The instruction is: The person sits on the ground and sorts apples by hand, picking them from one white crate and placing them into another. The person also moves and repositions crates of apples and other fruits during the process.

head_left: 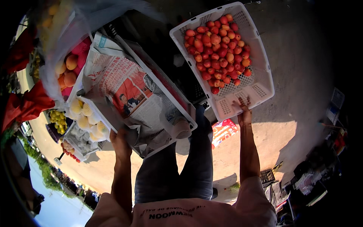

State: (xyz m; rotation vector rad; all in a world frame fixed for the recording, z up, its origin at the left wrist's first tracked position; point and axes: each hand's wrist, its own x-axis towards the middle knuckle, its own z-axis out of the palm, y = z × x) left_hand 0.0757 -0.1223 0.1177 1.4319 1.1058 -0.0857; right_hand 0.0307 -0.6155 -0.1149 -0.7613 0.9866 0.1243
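Observation:
My left hand (pixel 120 140) is closed on the lower left edge of a pale crate (pixel 185 113) lined with crumpled newspaper (pixel 113 79), which has a paper cup-like shape at its near end. My right hand (pixel 244 111) grips the near end of a white perforated plastic basket (pixel 262 68), held tilted to the right of the crate. Small red fruits (pixel 217 53) fill most of the basket, with the bare mesh bottom showing toward the hand.
At the left stand peaches (pixel 70 77), fruits in foam nets (pixel 83 117), green grapes (pixel 57 120), a red cloth (pixel 24 106) and hanging clear plastic. A red printed carton (pixel 224 132) lies on the sunlit ground below. A dark crate (pixel 267 177) and clutter are at the lower right.

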